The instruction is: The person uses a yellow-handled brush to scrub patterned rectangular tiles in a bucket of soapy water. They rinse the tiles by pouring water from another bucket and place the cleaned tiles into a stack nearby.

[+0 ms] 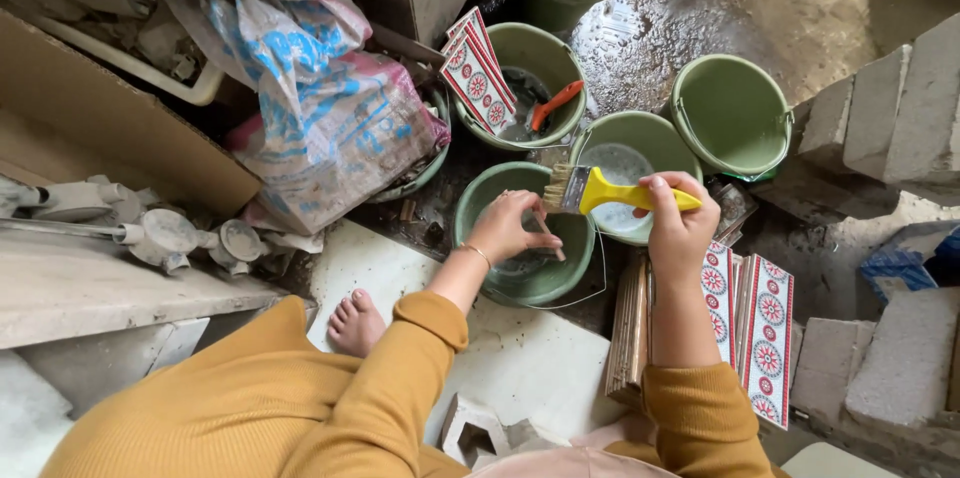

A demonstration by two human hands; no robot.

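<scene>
Now right hand (678, 228) fingers grip a yellow-handled brush (600, 191); left hand (508, 228) fingers pinch a thin stick (549, 235).

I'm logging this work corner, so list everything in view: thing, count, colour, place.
Buckets: five, green, centre and top.
Brush: one, yellow handle, in right hand.
Patterned tiles: red-white, one stack leaning in a bucket, more upright at right.
Orange-handled tool: one, in a bucket.
Sacks: two, printed, upper left.
Bricks: grey, right.
Left hand: over the nearest bucket, fingers on a small stick.
Right hand: grips brush.
</scene>
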